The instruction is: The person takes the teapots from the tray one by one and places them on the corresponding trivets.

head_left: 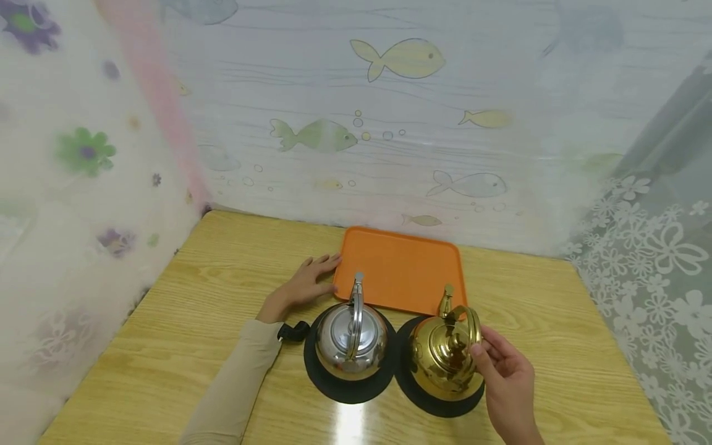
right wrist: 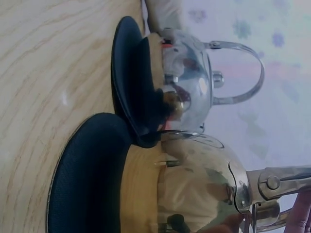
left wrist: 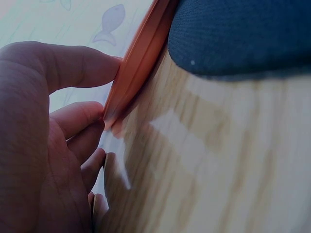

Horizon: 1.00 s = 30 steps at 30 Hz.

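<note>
My left hand (head_left: 302, 283) rests at the left edge of an orange tray (head_left: 397, 269). In the left wrist view its thumb and fingertips touch the rim of the tray (left wrist: 137, 68), fingers fairly straight. A gold kettle (head_left: 428, 361) stands on a round black mat (head_left: 447, 409), its handle upright and its spout toward the tray. The thumb and fingers of my right hand (head_left: 508, 377) hold the right side of that handle. Left of it a silver kettle (head_left: 328, 352) sits on another black mat (head_left: 345, 394). The right wrist view shows both kettles side by side, with fingertips (right wrist: 300, 216) at the gold handle.
The wood-grain table (head_left: 211, 266) meets a fish-print curtain (head_left: 389, 123) at the back. A flower-print sheet (head_left: 83, 216) borders the left side, and white floral lace (head_left: 662, 272) hangs at the right. The tray lies just behind both mats.
</note>
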Each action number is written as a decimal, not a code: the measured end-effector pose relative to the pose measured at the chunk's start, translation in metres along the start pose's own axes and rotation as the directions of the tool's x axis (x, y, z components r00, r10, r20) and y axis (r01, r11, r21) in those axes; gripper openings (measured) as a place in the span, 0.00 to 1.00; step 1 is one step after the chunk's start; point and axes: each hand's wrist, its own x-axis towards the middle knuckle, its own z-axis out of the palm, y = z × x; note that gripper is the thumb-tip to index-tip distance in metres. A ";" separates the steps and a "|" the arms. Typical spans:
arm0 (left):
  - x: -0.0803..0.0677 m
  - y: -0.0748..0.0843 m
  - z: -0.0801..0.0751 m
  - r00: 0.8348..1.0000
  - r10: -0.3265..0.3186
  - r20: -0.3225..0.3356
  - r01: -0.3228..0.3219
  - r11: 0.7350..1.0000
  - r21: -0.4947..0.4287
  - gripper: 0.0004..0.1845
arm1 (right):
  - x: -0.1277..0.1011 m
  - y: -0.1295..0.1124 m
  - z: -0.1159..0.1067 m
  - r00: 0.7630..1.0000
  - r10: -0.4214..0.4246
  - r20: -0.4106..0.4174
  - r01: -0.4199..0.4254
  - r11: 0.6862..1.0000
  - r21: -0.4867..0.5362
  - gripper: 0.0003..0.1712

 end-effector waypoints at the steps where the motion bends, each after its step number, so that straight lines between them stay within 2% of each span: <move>1: 0.000 0.000 0.000 1.000 0.001 -0.001 -0.001 1.000 0.002 0.38 | 0.001 0.000 0.000 1.000 0.005 0.000 -0.005 1.000 -0.003 0.23; 16: 0.001 -0.001 -0.001 1.000 -0.011 0.005 0.011 1.000 0.013 0.38 | 0.001 0.005 0.003 0.999 -0.029 -0.021 0.030 0.998 0.061 0.23; 24: 0.001 0.001 -0.001 1.000 -0.007 0.011 0.007 1.000 0.009 0.38 | 0.000 0.007 0.003 0.998 -0.056 -0.023 0.058 0.996 0.063 0.23; 30: 0.001 0.001 0.000 1.000 0.021 -0.006 -0.021 1.000 0.017 0.38 | -0.002 0.008 0.004 0.997 -0.067 -0.031 0.069 0.996 0.050 0.23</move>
